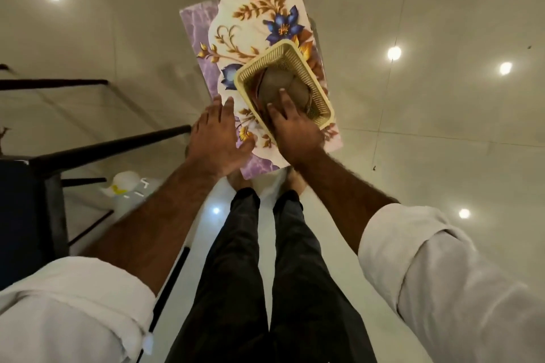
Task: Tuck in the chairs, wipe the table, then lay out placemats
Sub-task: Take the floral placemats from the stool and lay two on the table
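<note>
A yellow plastic basket [320,103] stands on a small stand with a floral top [250,23] in front of my feet. Inside it lie round grey-brown placemats [277,84], stacked with reddish ones beneath. My right hand [290,127] reaches into the near end of the basket, fingers pressed over the top placemat and the thumb hidden beneath. My left hand [216,138] lies flat on the floral top just left of the basket, fingers apart, holding nothing. The glass dining table [88,115] with its black frame is at the left.
A dark chair [20,215] stands at the far left beside the glass table. A white object [125,183] lies on the floor under the glass. Glossy pale floor tiles reflecting ceiling lights spread to the right and beyond the stand.
</note>
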